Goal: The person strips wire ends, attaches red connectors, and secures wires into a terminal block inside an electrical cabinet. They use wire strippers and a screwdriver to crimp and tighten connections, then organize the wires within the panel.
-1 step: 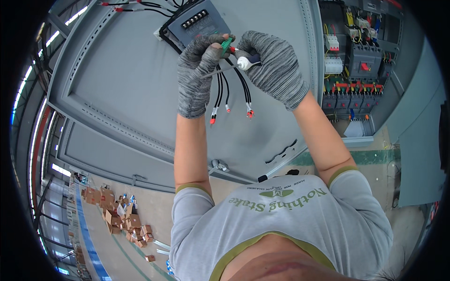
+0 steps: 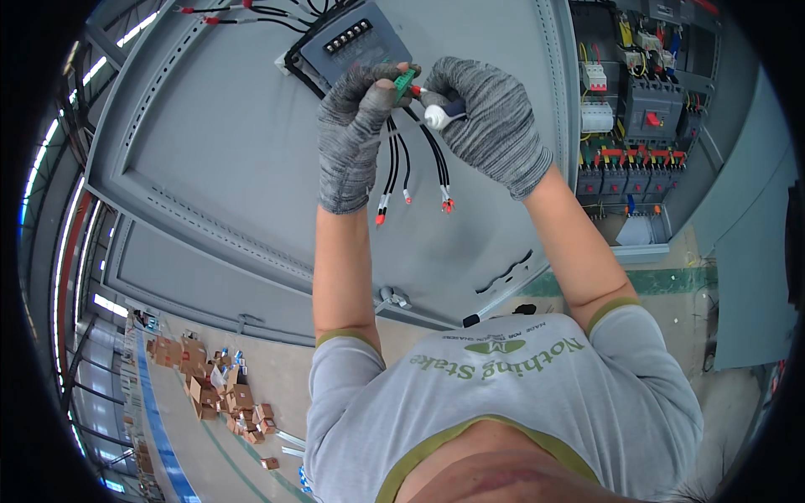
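Observation:
My left hand point(image 2: 356, 126), in a grey fingerless-tip glove, pinches a small green terminal plug point(image 2: 403, 85) between thumb and fingers. Close by on its right, my gloved right hand point(image 2: 490, 117) is closed around a screwdriver point(image 2: 438, 116) with a white and dark handle. The screwdriver's shaft runs left toward my left wrist and looks faint. A red wire end point(image 2: 417, 90) reaches from the right fingertips to the plug; how far it sits inside cannot be made out. Black wires point(image 2: 436, 151) with red tips hang below my hands.
A grey meter-like device point(image 2: 356, 42) with a terminal row is fixed to the grey cabinet door point(image 2: 243, 168). At right, an open cabinet holds breakers point(image 2: 654, 109) and wiring. Cardboard boxes point(image 2: 239, 398) lie on the floor at lower left.
Both hands keep nearly the same place. The screwdriver's shaft, plain before, now shows only faintly, and its handle has shifted very slightly.

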Demonstrator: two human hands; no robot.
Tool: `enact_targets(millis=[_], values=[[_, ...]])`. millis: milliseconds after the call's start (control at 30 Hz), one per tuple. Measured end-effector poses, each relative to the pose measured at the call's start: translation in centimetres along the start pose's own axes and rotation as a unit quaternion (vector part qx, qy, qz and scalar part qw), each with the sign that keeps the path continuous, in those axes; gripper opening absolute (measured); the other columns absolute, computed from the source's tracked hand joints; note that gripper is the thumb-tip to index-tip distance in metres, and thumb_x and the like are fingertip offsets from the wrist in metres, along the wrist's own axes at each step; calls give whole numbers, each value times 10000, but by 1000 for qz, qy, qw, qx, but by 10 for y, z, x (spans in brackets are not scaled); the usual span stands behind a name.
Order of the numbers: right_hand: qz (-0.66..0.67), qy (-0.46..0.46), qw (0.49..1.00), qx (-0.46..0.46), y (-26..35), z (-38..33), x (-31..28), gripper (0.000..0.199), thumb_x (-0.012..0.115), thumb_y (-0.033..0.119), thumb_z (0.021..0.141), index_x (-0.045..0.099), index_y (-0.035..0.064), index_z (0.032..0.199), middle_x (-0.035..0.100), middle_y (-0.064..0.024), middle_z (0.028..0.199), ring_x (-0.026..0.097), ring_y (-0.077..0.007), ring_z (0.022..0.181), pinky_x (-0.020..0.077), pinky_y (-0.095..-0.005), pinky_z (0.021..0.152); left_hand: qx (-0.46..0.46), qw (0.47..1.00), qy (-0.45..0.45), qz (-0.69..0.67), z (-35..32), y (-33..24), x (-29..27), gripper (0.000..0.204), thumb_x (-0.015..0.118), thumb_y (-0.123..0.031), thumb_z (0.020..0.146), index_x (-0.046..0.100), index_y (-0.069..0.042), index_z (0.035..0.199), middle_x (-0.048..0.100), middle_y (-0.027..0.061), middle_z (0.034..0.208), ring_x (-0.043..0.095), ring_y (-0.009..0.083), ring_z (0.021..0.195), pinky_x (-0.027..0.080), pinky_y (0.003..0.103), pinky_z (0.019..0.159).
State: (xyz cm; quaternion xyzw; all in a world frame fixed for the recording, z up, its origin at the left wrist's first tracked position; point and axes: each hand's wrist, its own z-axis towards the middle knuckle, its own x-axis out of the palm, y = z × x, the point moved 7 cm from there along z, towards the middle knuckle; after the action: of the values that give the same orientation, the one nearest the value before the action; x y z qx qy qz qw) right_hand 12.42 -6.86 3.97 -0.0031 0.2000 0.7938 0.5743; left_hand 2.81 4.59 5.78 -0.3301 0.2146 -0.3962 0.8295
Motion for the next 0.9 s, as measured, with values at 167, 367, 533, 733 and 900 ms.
enact_targets(millis=[167, 367, 533, 733, 900], values=[[51, -32, 998, -10, 1, 0, -4, 178, 697, 235, 734, 611, 119, 837, 613, -72, 746, 600, -256, 739, 499, -377, 693, 1, 997, 27, -65, 3, -1, 1, 386, 635, -301, 889, 612, 11, 1114, 636, 136, 1081, 616, 237, 1017, 500, 327, 856], [-80, 2, 997, -20, 13, 5, 0, 172, 655, 256, 792, 633, 100, 863, 624, -70, 744, 580, -246, 768, 501, -365, 719, 14, 999, -15, -44, -1, 1, 8, 540, 489, -455, 937, 584, 28, 1158, 622, 125, 1077, 608, 182, 908, 492, 294, 774], [-87, -40, 992, -87, 25, 2, -1, 200, 664, 239, 757, 640, 91, 890, 630, -85, 724, 588, -265, 755, 502, -376, 679, -1, 1000, -18, -17, 2, 10, 1, 548, 425, -478, 935, 635, 17, 1041, 596, 36, 810, 507, 89, 613, 376, 214, 561], [-79, -42, 992, -92, 25, 3, -4, 244, 645, 250, 767, 643, 105, 963, 630, -88, 711, 594, -263, 744, 506, -379, 657, -16, 995, -75, -67, -2, 23, -7, 526, 399, -435, 946, 586, 41, 1071, 622, 162, 1024, 593, 249, 954, 475, 370, 885], [-48, -36, 996, -63, 19, -1, -1, 240, 668, 162, 748, 627, 72, 966, 601, -103, 760, 570, -295, 697, 493, -384, 623, 27, 990, -113, -82, -3, 21, 2, 582, 388, -511, 947, 610, 24, 1003, 637, 129, 930, 593, 226, 887, 468, 349, 840]])
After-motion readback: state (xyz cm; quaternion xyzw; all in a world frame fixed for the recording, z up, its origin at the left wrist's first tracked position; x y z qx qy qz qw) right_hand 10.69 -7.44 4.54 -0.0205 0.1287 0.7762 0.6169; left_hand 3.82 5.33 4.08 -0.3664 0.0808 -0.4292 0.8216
